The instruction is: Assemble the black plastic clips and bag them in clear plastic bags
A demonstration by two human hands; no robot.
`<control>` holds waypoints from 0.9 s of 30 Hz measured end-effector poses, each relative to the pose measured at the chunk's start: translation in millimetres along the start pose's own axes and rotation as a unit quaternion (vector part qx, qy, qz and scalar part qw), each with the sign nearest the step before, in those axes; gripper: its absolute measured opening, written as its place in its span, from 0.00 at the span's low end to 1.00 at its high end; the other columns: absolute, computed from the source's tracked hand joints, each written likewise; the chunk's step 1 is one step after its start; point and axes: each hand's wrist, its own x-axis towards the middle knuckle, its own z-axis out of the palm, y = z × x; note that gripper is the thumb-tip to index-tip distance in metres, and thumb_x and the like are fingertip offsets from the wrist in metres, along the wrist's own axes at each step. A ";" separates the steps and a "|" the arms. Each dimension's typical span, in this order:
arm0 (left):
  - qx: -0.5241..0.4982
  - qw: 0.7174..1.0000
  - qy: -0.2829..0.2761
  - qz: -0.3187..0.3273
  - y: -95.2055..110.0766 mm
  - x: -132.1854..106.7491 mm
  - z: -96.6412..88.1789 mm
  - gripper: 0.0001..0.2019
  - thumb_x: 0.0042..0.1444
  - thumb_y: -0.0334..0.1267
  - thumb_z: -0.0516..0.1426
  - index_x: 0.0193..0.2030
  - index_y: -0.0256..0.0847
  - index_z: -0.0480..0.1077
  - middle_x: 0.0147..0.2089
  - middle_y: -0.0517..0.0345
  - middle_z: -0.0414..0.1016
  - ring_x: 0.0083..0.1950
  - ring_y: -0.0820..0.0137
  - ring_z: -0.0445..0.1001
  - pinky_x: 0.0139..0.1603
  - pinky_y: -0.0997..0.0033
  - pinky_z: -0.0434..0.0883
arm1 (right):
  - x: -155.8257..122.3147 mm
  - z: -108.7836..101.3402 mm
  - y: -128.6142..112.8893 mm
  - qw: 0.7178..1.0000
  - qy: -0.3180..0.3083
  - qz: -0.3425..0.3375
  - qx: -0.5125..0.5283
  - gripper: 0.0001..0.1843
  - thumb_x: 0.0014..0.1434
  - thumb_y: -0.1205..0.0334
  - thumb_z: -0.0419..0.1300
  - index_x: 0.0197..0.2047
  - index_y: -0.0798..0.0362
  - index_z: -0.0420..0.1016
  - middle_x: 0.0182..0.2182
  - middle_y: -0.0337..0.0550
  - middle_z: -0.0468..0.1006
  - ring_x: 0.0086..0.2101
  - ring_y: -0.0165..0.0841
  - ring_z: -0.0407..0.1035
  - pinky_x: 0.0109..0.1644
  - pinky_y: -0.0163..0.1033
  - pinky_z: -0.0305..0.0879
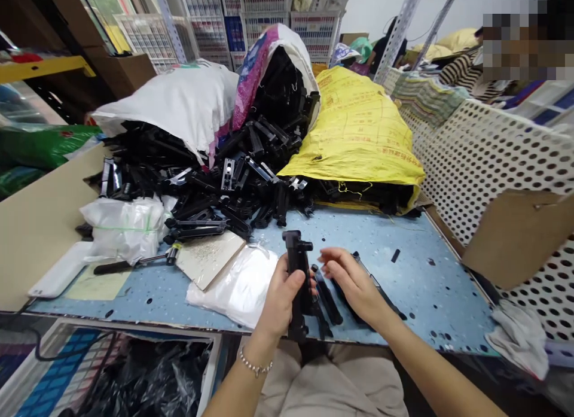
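The left grip (282,294) is grasping a black bar (296,255) near the front edge of the table (430,291); the right grip (353,279), released, is curving beside it.

The person wears a silvery beaded bracelet (255,365) around the left wrist (266,340), with both forearms (429,358) bare, and creased beige trousers (334,384).

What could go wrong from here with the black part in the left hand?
The left hand alone grips the black part by the near edge of the blue table, so a slip might send it off.
The right hand, close to loose black pieces, could knock one away.
The loosely piled heap of black parts might slide forward.
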 end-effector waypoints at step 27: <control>0.136 0.978 0.160 0.004 -44.3 7.8 -44.5 0.16 0.56 0.44 0.57 0.50 0.39 0.70 0.48 0.50 0.76 0.51 0.59 0.74 0.58 0.56 0.65 | 56.2 21.8 4.1 0.984 -0.059 0.035 -0.163 0.11 0.64 0.55 0.51 0.33 0.49 0.67 0.27 0.36 0.73 0.31 0.33 0.68 0.40 0.37 0.61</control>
